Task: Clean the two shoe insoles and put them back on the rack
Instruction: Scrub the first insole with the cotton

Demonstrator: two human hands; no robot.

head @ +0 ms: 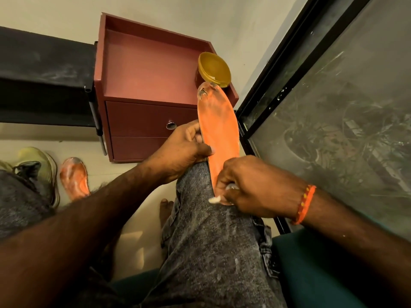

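Note:
An orange insole point(219, 130), worn and torn at its far tip, lies lengthwise on my raised knee. My left hand point(184, 150) grips its left edge, thumb on top. At the near heel end, my right hand point(249, 187) is curled round a small white brush or cloth point(215, 199) pressed against the insole; most of that tool is hidden in the fist. A second orange insole point(74, 176), smeared white, lies on the floor at the left next to a shoe.
A maroon drawer cabinet point(153, 121) stands ahead, with a yellow bowl point(214, 68) on its right corner. A black rack shelf point(44, 76) is at the left, a yellow-green shoe point(37, 161) below it. A dark-framed glass door point(333, 107) fills the right.

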